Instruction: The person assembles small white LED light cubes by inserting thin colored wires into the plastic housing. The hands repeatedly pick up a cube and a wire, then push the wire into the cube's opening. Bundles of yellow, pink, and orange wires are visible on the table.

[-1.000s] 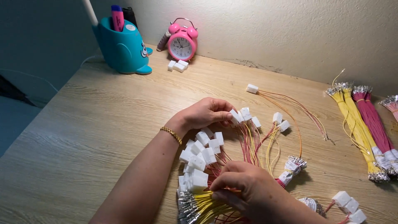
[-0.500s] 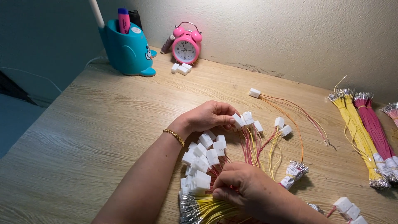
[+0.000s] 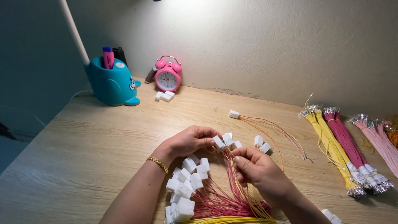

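My left hand (image 3: 188, 141), with a gold bracelet at the wrist, pinches a white plastic connector (image 3: 219, 142) at the top of a cluster of wired connectors. My right hand (image 3: 259, 170) is closed around thin yellow and red wires (image 3: 232, 188) just below those connectors. A heap of white connectors (image 3: 185, 188) on red and yellow wires lies under both hands on the wooden desk (image 3: 83, 157). A single connector with orange wires (image 3: 234, 114) lies further back.
A teal pen holder (image 3: 112, 85) with a lamp arm stands at the back left. Beside it sit a pink alarm clock (image 3: 168, 76) and loose white connectors (image 3: 164, 96). Bundles of yellow (image 3: 331, 145), dark pink (image 3: 352, 143) and light pink wires (image 3: 383, 141) lie at the right.
My right hand has risen from the bottom of the pile up to the wires beside my left hand. The view has tilted up a little.
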